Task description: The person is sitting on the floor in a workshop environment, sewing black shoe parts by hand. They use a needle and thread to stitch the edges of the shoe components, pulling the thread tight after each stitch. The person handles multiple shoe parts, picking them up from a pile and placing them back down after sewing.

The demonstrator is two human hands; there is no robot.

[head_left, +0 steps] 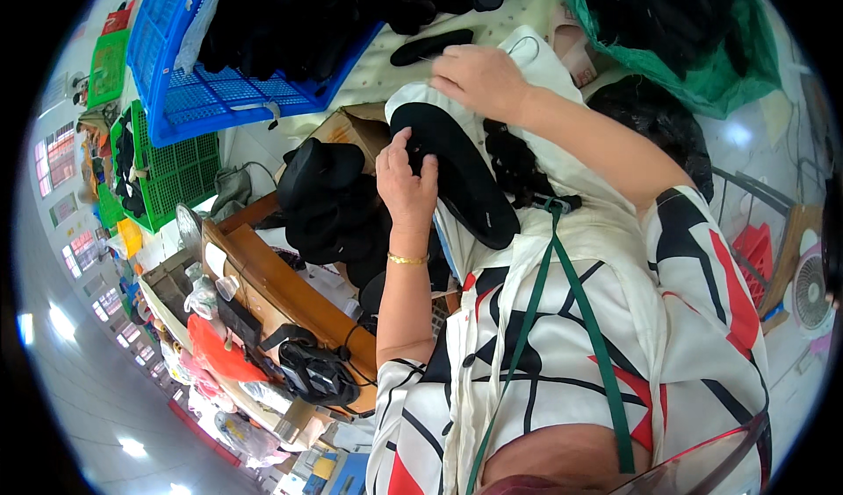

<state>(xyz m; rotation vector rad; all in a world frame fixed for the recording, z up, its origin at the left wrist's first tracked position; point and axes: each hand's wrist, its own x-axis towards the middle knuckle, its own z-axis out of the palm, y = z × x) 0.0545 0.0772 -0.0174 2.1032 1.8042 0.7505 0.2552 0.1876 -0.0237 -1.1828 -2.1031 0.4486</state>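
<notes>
A black cloth shoe (465, 183) lies slantwise over my lap, on a white apron (540, 65). My left hand (408, 183) holds its left edge, thumb on top and fingers bent along the side. Above the shoe's far end is my right hand (481, 81), its fingers pinched together and apart from the shoe. A thin line shows near those fingertips; I cannot make out what it is. Just beyond lies a slim black shoe piece (432, 47). Dark scraps (516, 160) rest on the apron beside the shoe, and a green ribbon (555, 210) hangs from my neck.
At the far left a blue plastic crate (189, 109) holds black pieces. A green sack (716, 100) of dark material stands far right. Black shoes (325, 197) are heaped left of my hand, near a wooden table (290, 293). A fan (810, 291) stands at right.
</notes>
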